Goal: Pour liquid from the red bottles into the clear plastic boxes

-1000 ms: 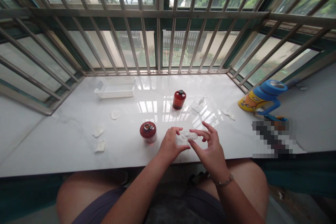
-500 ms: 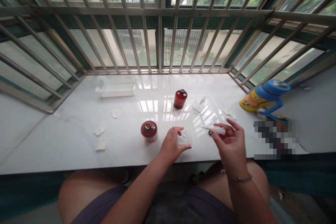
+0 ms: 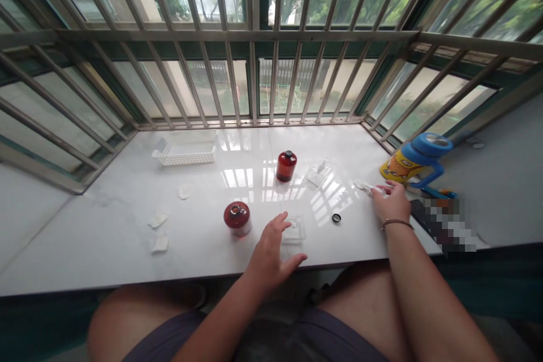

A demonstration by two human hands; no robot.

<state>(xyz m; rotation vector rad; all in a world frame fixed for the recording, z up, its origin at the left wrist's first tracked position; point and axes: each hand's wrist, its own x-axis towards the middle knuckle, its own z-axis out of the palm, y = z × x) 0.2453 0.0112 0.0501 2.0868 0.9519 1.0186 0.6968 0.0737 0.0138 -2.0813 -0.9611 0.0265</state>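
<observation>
My left hand point(image 3: 271, 246) is open at the front of the counter, its thumb and fingers spread beside a small clear plastic case point(image 3: 294, 229). To the right, my right hand point(image 3: 393, 202) is closed at the fingertips around a small white tapered tube point(image 3: 376, 190), partly hidden by the fingers. Those fingertips reach down beside a crumpled white tissue point(image 3: 361, 184). A black ring-shaped cap point(image 3: 336, 218) lies between the hands. Left of my left hand stands an amber bottle point(image 3: 237, 218) with an open neck. Another amber bottle point(image 3: 287, 166), with a dark top, stands farther back.
A white perforated basket point(image 3: 186, 150) sits at the back left. Several white pads, one a round pad point(image 3: 184, 191), lie on the left. Another clear plastic piece point(image 3: 319, 173) lies behind the cap. A blue and yellow flask point(image 3: 418, 157) stands at right, near a blurred dark object point(image 3: 443, 226).
My right hand has moved right and away from me, carrying the white tube to the tissue. The ring cap shows fully. My left hand has drawn back from the clear case, fingers spreading.
</observation>
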